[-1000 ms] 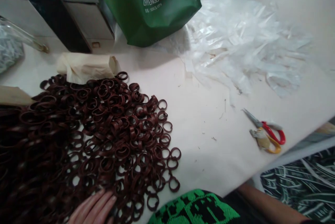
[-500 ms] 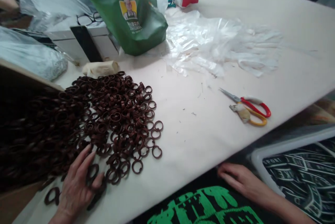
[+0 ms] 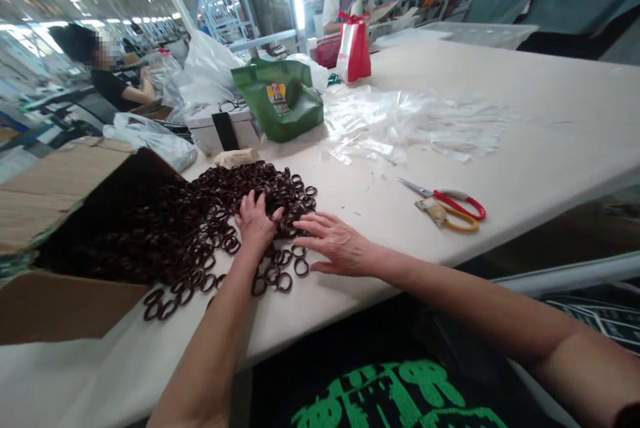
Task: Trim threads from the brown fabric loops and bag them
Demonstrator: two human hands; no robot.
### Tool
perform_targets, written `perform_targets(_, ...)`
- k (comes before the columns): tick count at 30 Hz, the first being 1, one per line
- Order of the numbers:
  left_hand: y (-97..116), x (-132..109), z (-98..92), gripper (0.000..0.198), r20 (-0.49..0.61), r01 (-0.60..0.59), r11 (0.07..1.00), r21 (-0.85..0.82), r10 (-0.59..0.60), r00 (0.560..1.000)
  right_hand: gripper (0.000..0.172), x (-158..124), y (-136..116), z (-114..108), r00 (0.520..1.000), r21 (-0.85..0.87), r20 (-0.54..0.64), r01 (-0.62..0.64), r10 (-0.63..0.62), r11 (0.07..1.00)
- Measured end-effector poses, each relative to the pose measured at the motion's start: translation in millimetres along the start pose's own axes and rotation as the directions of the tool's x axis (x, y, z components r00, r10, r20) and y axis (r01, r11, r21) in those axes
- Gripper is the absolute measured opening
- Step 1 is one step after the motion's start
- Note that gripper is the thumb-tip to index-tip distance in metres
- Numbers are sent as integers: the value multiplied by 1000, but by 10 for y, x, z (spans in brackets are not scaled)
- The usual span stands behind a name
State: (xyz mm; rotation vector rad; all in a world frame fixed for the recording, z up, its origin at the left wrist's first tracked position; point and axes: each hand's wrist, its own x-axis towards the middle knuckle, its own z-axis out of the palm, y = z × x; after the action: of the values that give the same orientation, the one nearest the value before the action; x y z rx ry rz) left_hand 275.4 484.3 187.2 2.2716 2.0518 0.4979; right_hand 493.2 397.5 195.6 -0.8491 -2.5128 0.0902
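Note:
A heap of dark brown rings (image 3: 220, 195) spills from a cardboard box (image 3: 95, 301) lying on its side onto the pale table. My left hand (image 3: 257, 223) rests on the heap, fingers spread among the rings. Just to its right, my right hand (image 3: 343, 245) is held flat with fingers apart, its fingertips at the right edge of the pile. Neither hand grips anything that I can see. Several loose rings lie on the table below and between the hands.
Scissors (image 3: 445, 208) with red and yellow handles lie to the right. Behind the heap stand a green bag (image 3: 283, 101), a phone (image 3: 226, 131) against a white box, and clear plastic bags (image 3: 390, 121). A red and white bag (image 3: 354, 51) is farther back. Two people are in the background.
The view has tilted up, showing the room. My right hand has come from below the table edge to the rings. My left hand has moved farther onto the heap.

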Motion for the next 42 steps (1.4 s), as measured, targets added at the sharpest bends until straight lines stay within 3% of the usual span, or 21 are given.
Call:
perform_targets(4, 295, 305, 53, 58, 82, -104, 995, -3, 103, 991, 36, 87, 301, 202, 1000, -71, -15, -10, 9, 997)
perform_targets(7, 330, 452, 0, 52, 213, -243, 969, -30, 244, 946, 31, -23, 554, 226, 991, -39, -92, -102, 98, 994)
perform_targets(10, 198, 504, -114, 55, 340, -359, 931, -68, 360, 869, 27, -150, 738, 185, 973, 2, -153, -176, 174, 984)
perform_targets(14, -148, 450, -324, 65, 415, -435, 894, -111, 439, 797, 22, -242, 862, 91, 958, 47, -176, -220, 225, 974)
perform_targets(16, -355, 455, -410, 68, 385, -424, 894, -145, 446, 808, 22, -233, 915, 34, 933, 84, -237, -258, 271, 963)
perform_targets(20, -689, 696, -417, 72, 182, -313, 937, -153, 338, 923, 30, -45, 1124, -28, 819, 167, -387, -390, 424, 906)
perform_targets(24, -688, 1062, -214, 68, 145, -194, 981, -24, 195, 970, 38, 259, 1408, 88, 774, 222, -374, -461, 512, 859)
perform_targets(27, -479, 1188, -13, 67, 174, -172, 985, 17, 167, 971, 35, 368, 1532, 212, 772, 329, -304, -465, 558, 822)
perform_targets(30, -247, 1144, 149, 67, 192, -231, 972, 35, 220, 956, 33, 319, 1591, 249, 718, 535, -258, -451, 647, 714)
perform_targets(35, -198, 957, 223, 55, 176, -384, 913, 137, 359, 917, 51, 211, 1749, 155, 488, 826, -201, -381, 849, 415)
perform_targets(37, -263, 907, 195, 52, 98, -379, 905, 194, 366, 925, 55, 222, 1826, 131, 397, 904, -167, -304, 903, 301)
perform_targets(38, -279, 884, 175, 49, 40, -371, 905, 209, 371, 928, 56, 235, 1854, 128, 373, 917, -163, -283, 913, 280)
perform_targets(40, -241, 825, 133, 40, -88, -379, 907, 184, 400, 912, 58, 262, 1883, 137, 365, 923, -165, -269, 916, 274)
perform_targets(42, -95, 737, 112, 34, -150, -468, 877, 103, 479, 865, 60, 283, 1879, 159, 396, 916, -166, -277, 903, 290)
